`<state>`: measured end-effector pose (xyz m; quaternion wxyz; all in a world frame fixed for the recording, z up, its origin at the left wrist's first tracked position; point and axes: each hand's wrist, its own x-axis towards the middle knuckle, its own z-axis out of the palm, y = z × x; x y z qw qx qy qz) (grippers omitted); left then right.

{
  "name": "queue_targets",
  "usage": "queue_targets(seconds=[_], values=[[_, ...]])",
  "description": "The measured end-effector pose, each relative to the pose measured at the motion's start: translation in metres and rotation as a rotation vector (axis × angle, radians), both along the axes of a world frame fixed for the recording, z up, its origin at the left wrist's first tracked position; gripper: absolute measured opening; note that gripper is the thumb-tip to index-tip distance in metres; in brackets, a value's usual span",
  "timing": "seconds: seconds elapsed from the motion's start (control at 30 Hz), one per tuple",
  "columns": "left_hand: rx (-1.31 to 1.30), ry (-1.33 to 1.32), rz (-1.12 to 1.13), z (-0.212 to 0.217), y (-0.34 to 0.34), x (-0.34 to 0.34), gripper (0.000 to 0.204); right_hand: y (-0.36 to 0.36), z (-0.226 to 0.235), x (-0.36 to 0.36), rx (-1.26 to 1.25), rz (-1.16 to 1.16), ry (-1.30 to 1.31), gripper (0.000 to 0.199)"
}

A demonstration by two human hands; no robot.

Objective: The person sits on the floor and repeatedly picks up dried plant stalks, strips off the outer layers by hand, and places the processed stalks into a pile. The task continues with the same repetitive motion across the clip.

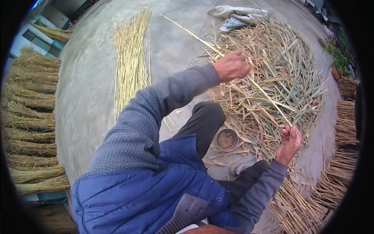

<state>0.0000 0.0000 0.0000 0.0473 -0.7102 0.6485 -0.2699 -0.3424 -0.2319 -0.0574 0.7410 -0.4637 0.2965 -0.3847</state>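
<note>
The left hand (232, 66) is closed around a pale reed-like stalk (206, 45), its near end pinched by the right hand (289, 144) (it looks mostly bare). Beneath spreads a heap of stripped leaves (286, 64); beyond, a bundle of clean stalks (130, 58) seems finished. Browner stalks (298, 210), lower right, appear undone.

A crumpled pale sack (238, 14) lies far ahead, a round bowl (227, 149) nearer, leafy plants (339, 57) at right.
</note>
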Motion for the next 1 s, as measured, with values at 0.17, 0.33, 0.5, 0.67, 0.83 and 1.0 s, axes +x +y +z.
queue_targets(seconds=[0.17, 0.33, 0.5, 0.67, 0.83, 1.0], values=[[0.232, -0.022, 0.288, -0.032, 0.153, 0.076, 0.013, -0.025, 0.021, -0.014, -0.009, -0.091, 0.005, 0.026], [0.533, 0.013, 0.414, -0.104, 0.354, 0.075, 0.012, -0.026, -0.004, 0.005, -0.117, 0.012, 0.271, 0.032], [1.207, 0.279, 1.034, -0.163, 0.560, 0.043, 0.025, -0.080, -0.037, 0.002, -0.093, 0.070, 0.308, 0.047], [1.289, 0.396, 0.864, -0.167, 0.587, 0.040, 0.010, -0.120, -0.079, -0.018, -0.365, -0.061, 0.593, 0.106], [0.694, 0.368, 0.680, -0.130, 0.402, 0.047, 0.007, -0.140, -0.085, -0.056, -0.375, -0.192, 0.642, 0.082], [0.383, 0.305, 0.327, -0.078, 0.158, 0.043, 0.021, -0.139, -0.067, -0.109, -0.267, -0.032, 0.753, 0.070]])
